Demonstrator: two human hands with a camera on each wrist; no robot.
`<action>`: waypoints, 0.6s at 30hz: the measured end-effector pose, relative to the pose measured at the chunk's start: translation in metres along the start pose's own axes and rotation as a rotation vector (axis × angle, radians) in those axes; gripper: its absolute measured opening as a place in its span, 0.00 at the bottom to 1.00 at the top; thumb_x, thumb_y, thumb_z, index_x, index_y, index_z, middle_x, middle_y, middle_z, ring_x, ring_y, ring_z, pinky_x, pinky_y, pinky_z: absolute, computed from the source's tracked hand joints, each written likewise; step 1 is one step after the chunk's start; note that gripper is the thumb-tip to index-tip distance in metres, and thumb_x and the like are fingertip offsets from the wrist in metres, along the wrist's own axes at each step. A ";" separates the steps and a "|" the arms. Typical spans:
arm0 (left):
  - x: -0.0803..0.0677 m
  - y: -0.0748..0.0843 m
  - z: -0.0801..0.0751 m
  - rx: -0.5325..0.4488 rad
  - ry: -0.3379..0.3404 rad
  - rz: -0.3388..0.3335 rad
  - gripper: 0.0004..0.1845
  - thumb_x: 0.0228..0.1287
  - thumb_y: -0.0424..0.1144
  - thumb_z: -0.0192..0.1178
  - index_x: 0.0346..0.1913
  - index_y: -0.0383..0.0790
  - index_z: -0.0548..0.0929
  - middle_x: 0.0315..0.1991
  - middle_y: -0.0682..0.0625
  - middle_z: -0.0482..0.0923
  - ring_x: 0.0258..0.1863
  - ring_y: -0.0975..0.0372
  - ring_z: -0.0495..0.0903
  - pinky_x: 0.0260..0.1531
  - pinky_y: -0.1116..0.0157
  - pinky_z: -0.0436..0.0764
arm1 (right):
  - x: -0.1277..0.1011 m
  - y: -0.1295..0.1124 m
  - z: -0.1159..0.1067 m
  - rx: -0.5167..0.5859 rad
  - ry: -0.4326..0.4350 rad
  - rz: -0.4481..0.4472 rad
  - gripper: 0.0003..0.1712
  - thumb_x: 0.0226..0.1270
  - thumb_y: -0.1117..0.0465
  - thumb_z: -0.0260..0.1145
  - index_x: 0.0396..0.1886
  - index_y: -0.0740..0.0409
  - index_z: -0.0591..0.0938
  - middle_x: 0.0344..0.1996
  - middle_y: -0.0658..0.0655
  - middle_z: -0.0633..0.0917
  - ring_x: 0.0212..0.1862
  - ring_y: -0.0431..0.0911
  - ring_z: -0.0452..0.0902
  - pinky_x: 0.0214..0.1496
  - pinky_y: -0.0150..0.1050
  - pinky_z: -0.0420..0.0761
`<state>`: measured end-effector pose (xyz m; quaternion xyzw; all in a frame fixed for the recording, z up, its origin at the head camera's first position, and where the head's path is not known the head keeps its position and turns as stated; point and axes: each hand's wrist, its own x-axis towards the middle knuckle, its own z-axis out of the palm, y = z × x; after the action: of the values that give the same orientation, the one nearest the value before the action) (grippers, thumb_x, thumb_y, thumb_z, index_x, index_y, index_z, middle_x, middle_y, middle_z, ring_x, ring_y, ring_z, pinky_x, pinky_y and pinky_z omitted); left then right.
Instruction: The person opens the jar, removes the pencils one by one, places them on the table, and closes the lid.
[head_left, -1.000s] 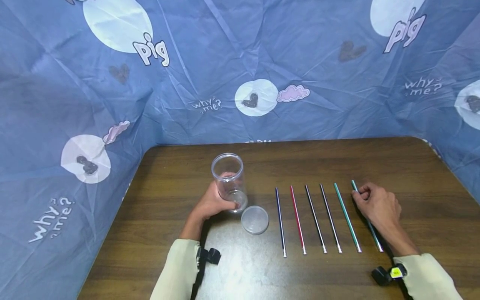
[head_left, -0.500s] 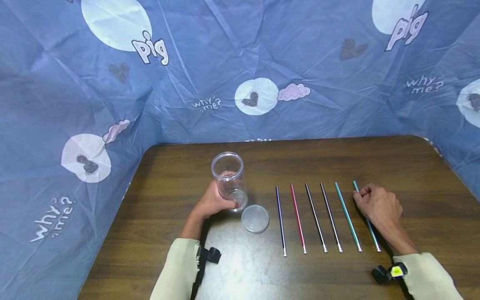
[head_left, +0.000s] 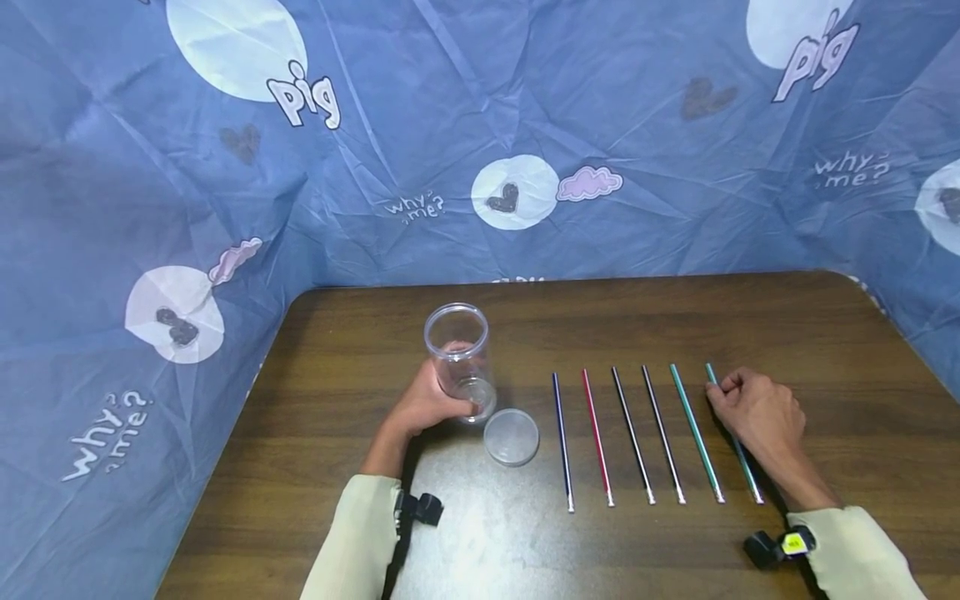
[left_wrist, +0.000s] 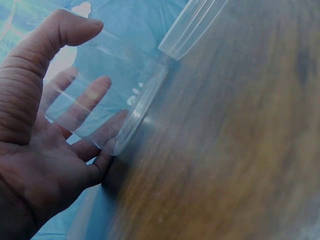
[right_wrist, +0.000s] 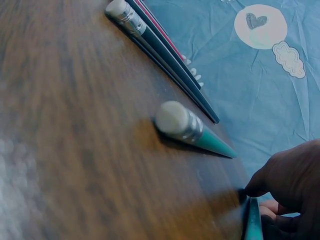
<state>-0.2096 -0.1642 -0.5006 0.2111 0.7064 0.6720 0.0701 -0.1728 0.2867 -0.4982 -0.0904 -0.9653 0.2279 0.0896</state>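
A clear plastic jar (head_left: 459,360) stands upright on the brown table (head_left: 825,325), and my left hand (head_left: 426,403) grips its lower part; through the jar wall (left_wrist: 105,95) the fingers (left_wrist: 90,105) show in the left wrist view. Its clear lid (head_left: 512,437) lies flat just right of the jar. Several pencils lie side by side: blue (head_left: 562,440), red (head_left: 596,435), two dark ones (head_left: 632,433), and two teal. My right hand (head_left: 753,413) pinches the rightmost teal pencil (head_left: 709,372) near its tip, still on the table. The other teal pencil (right_wrist: 192,129) lies beside it.
A blue printed cloth (head_left: 480,133) stands behind and to both sides of the table. The table's rounded far right corner (head_left: 855,283) is close to the cloth. Bare wood shows in front of the pencils and behind them.
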 end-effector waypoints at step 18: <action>0.001 -0.001 -0.002 0.029 0.000 0.020 0.42 0.35 0.14 0.66 0.62 0.27 0.68 0.54 0.31 0.78 0.52 0.38 0.78 0.55 0.54 0.79 | -0.002 -0.004 -0.007 -0.010 -0.077 0.049 0.23 0.66 0.42 0.63 0.37 0.60 0.81 0.26 0.56 0.85 0.28 0.56 0.79 0.23 0.45 0.67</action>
<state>-0.2110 -0.1655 -0.5012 0.2191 0.7139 0.6623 0.0601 -0.1701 0.2856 -0.4908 -0.1054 -0.9667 0.2286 0.0464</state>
